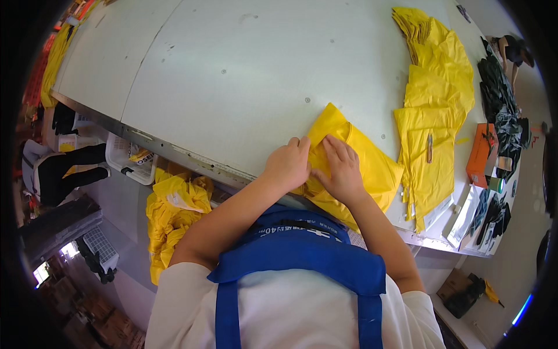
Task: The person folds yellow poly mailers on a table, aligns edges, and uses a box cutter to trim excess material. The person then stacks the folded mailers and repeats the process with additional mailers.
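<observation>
A folded piece of glossy yellow fabric [363, 154] lies at the near edge of the work table, right in front of me. Its near part hangs toward my blue apron. My left hand [289, 164] is closed, its fingers pinching the fabric's left edge. Across the top of the same piece lies my right hand [343, 170], its fingers stretched out and its thumb apart. Layers of the cloth between the two hands are partly hidden by my fingers.
Stacked yellow pieces [436, 93] lie along the table's right side, a small knife-like tool [429, 148] on top. Further right are an orange box [481, 154] and black fabric [497, 93]. Below left are a yellow heap [174, 212], a white basket [125, 156] and a bending person [55, 171].
</observation>
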Available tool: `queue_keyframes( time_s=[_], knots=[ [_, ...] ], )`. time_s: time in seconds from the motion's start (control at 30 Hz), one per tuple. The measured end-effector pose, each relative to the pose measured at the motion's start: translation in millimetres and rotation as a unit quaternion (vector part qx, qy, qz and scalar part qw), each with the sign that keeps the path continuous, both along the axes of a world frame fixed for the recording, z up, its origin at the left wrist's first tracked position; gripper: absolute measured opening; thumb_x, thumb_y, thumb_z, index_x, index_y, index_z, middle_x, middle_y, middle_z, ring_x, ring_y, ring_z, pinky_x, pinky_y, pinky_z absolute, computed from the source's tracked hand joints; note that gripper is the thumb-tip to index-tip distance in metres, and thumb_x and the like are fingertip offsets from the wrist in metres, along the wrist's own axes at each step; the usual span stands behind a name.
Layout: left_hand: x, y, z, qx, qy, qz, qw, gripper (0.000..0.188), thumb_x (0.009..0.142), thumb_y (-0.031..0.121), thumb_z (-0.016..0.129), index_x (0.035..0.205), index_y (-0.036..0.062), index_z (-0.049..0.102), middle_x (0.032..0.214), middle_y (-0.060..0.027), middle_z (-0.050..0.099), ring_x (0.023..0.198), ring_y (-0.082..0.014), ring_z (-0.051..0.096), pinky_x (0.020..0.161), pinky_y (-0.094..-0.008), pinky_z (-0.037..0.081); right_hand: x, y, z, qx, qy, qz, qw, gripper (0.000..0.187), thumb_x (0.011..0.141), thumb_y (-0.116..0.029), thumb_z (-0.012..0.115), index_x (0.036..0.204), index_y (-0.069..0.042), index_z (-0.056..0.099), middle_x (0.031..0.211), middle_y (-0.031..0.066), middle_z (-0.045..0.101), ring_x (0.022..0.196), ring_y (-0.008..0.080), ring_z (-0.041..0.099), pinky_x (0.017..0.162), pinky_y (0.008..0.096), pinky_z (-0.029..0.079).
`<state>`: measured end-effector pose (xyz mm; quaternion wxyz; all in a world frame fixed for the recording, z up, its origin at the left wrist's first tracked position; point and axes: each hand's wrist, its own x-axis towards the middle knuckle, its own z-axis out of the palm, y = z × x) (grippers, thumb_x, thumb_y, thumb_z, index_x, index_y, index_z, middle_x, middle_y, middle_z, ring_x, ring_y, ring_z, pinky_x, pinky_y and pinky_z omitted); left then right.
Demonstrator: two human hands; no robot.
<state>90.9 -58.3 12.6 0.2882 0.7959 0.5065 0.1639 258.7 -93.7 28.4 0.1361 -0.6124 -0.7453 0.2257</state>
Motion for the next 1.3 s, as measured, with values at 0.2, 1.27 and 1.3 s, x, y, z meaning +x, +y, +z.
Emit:
queue_keyframes(
  time_s=[0.2,1.27,1.3],
  knots=[
    [22.1,-2.7,8.4,-0.073,-0.07,-0.04,0.994,0.008,0.086,0.009,0.049,0.089,0.0022,0.048,0.074,-0.0206,0.061,0.067,-0.04,0.06,0.059,-0.049,0.048,-9.2,-22.2,-20.4,0.073,-0.114,0.006,0.991,0.063,0.072,-0.029,0.07,0.126,-0.001,0.052,0.135,0.0163,0.046,0.13,0.033,0.037,0.109,0.0451,0.025],
    [61.1,4.4,-33.5,-0.31,-0.03,-0.043,0.949,0.011,0.091,0.009,0.05,0.09,-0.0011,0.047,0.063,-0.0153,0.062,0.048,-0.0235,0.063,0.046,-0.0347,0.052,-3.2,-77.4,-14.6,0.141,-0.027,0.247,0.958,0.01,0.076,-0.017,0.053,0.081,-0.009,0.057,0.084,0.0032,0.055,0.081,0.0181,0.054,0.072,0.0291,0.042],
    [60.5,5.3,-32.4,-0.316,-0.032,-0.047,0.947,0.01,0.092,0.009,0.049,0.091,-0.0011,0.047,0.063,-0.0148,0.062,0.048,-0.0228,0.063,0.046,-0.0341,0.052,-3.4,-77.3,-13.7,0.12,-0.029,0.252,0.96,0.01,0.076,-0.016,0.053,0.082,-0.009,0.057,0.084,0.0034,0.055,0.081,0.0183,0.055,0.072,0.0293,0.043]
  ],
)
